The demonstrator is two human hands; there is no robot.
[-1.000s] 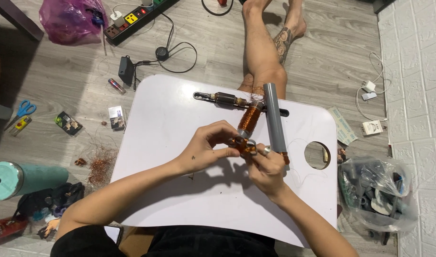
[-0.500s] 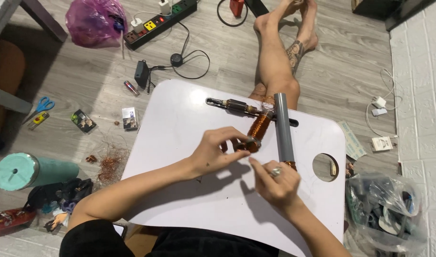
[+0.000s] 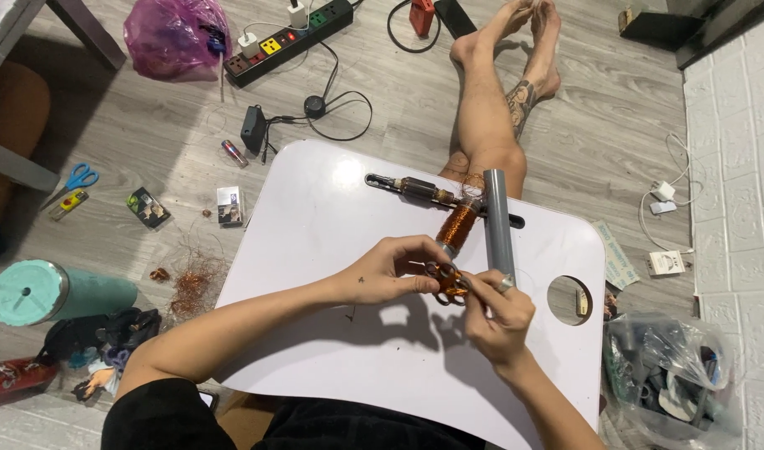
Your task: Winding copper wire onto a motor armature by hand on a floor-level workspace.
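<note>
Over a white lap table (image 3: 332, 217), my left hand (image 3: 390, 271) pinches the near end of a motor armature wound with copper wire (image 3: 457, 227). My right hand (image 3: 498, 312) meets it there, fingers closed on the copper-wire tangle (image 3: 450, 280) at that end, with a ring on one finger. A grey plastic pipe (image 3: 497, 221) lies beside the armature, touching my right hand. A second rotor on a dark shaft (image 3: 415, 190) rests across the far part of the table.
My bare legs (image 3: 490, 125) stretch out past the table. A power strip (image 3: 286, 42), a pink bag (image 3: 169, 37), scissors (image 3: 73, 177), loose copper wire (image 3: 194, 283) and a teal tumbler (image 3: 48, 292) lie on the floor at left. A clear bag of parts (image 3: 673, 375) sits at right.
The view has shifted, so the table sits lower in frame. My right hand slid down the grey pipe toward the near end of the armature and now meets my left hand.
</note>
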